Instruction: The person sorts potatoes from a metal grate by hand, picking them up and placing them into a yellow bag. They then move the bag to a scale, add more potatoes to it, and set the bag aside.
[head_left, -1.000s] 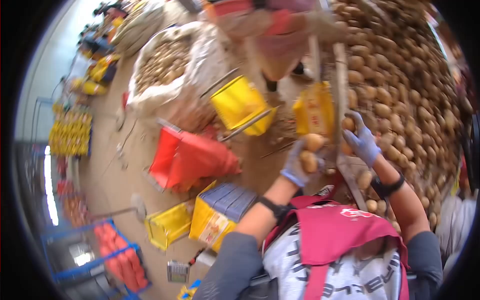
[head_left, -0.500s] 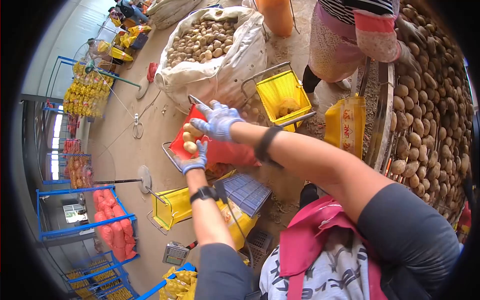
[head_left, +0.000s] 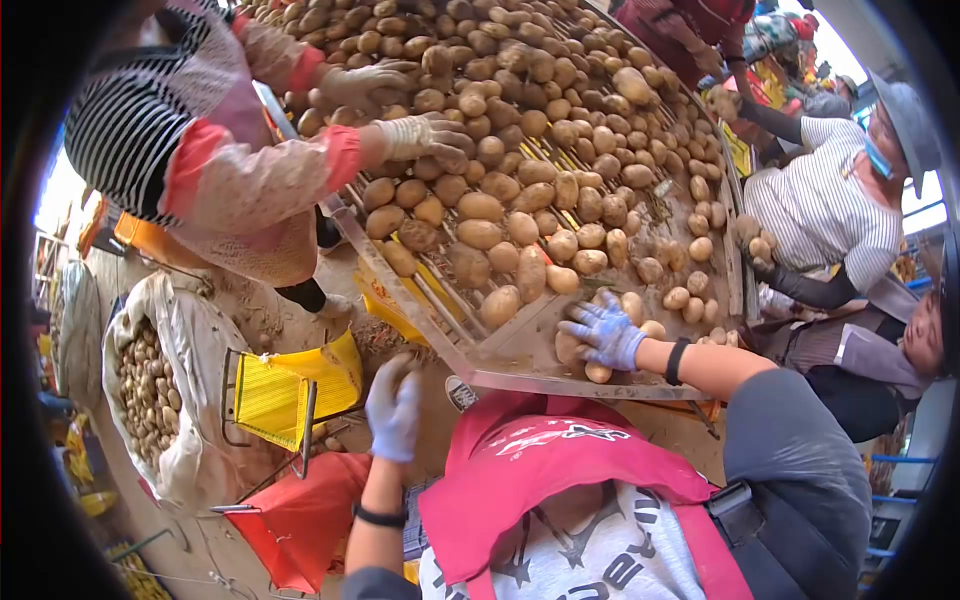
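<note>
Potatoes (head_left: 480, 206) cover the slatted sorting table (head_left: 430, 310). At its near corner, my right hand (head_left: 608, 334), in a blue-white glove, rests over a few potatoes with its fingers spread; a brown potato shows by the fingertips. My left hand (head_left: 394, 408), gloved too, is off the table's near left edge, raised above the floor. One potato-like brown shape lies at its fingertips, blurred, so what it holds is unclear. Below and left of it hangs the red bag (head_left: 305, 520) on a metal frame.
Left, a co-worker's gloved hands (head_left: 425, 138) touch potatoes. A yellow bag (head_left: 300, 390) on a stand and a large white sack (head_left: 190, 360) of potatoes stand at the left. Another co-worker in a striped shirt (head_left: 825, 190) holds potatoes across the table at the right.
The view has swung from the red bag to the table. Both my hands have left the red bag; my right hand is now over the table's potatoes, and my left hand is beside the table.
</note>
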